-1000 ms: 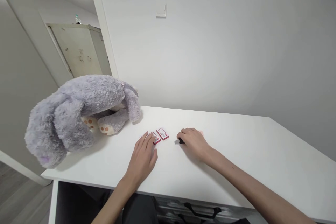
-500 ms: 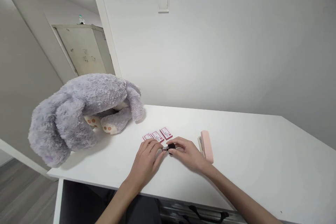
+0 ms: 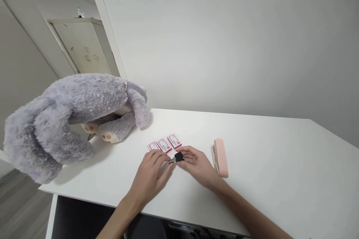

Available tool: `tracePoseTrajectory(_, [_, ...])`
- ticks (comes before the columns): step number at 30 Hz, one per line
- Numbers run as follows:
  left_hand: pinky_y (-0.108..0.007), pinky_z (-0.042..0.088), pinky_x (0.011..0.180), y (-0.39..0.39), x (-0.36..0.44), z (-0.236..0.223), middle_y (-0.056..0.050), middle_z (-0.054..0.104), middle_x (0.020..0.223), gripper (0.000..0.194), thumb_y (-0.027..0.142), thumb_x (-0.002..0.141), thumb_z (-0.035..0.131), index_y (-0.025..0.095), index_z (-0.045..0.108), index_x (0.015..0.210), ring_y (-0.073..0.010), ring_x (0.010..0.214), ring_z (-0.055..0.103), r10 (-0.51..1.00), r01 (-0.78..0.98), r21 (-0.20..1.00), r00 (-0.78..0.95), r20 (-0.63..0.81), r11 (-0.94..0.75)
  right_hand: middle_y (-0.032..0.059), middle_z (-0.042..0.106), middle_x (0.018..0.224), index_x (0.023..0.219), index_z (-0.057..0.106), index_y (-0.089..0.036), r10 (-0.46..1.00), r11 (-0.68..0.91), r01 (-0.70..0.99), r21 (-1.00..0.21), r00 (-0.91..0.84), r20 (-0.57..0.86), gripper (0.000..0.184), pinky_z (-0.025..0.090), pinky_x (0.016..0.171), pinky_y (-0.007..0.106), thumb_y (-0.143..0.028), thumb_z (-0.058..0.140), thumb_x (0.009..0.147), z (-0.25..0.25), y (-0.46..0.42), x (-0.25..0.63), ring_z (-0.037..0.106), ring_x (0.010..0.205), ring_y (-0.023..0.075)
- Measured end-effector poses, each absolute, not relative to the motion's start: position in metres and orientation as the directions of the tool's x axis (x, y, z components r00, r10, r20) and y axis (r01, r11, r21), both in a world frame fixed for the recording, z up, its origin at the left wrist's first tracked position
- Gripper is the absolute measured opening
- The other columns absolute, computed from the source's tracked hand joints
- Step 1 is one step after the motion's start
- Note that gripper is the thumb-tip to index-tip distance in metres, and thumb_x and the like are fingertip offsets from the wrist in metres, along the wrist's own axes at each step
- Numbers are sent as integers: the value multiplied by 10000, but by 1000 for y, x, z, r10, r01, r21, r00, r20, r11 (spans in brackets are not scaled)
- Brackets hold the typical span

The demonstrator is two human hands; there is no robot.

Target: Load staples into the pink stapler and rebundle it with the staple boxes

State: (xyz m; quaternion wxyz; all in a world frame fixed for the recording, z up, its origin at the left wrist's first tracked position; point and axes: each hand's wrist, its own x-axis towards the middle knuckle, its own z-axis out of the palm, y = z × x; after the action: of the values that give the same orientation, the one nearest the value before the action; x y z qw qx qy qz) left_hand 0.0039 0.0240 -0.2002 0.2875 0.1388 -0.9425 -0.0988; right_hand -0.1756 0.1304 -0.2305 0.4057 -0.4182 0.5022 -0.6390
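Leftward from beside the stapler (image 3: 221, 158), the right hand (image 3: 200, 168) had come with the tool (image 3: 178, 157) to the left hand (image 3: 148, 173), bringing both hands to it. Left fingers pinched its silver end, right fingers gripped its black head; it sat between them, midway between the counter's (image 3: 260, 157) front and back edges, just in front of the boxes (image 3: 174, 141).

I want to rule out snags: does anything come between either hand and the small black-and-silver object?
Nothing visible does: the left hand is at its silver end, the right hand at its black part.
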Motion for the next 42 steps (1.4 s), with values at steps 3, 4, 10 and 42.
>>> tracePoseTrajectory(3, [-390,486,907,23,4,-201,-56,699,1064,96,273,1006,585,236,663,1048,-233,1038,613,-321,-196,282,-793,518,939,47,734,1050,1145,688,-243,-936,-176,85,-981,-323,139,343,549,984,402,-320,795,829,-230,131,-176,703,1061,226])
tracePoseTrajectory(4, [-389,484,911,23,4,-201,-54,699,1067,94,269,1005,588,237,662,1053,-231,1040,612,-321,-195,284,-793,518,939,48,736,1051,1150,686,-243,-936,-178,81,-981,-321,143,343,550,978,401,-318,792,832,-230,131,-176,703,1061,226])
tracePoseTrajectory(10, [-389,488,901,23,4,-201,-60,701,1060,99,276,1008,578,234,658,1048,-231,1027,614,-309,-186,275,-795,523,943,48,739,1064,1152,684,-246,-934,-189,58,-980,-320,161,335,551,973,387,-328,783,842,-231,133,-177,699,1066,219])
tracePoseTrajectory(42, [-382,478,868,25,6,-201,-60,705,1030,69,251,992,604,230,653,1036,-234,998,621,-291,-158,282,-796,531,946,85,713,1102,1151,666,-214,-942,-191,168,-967,-310,132,388,543,989,435,-345,797,810,-234,132,-177,664,1088,240])
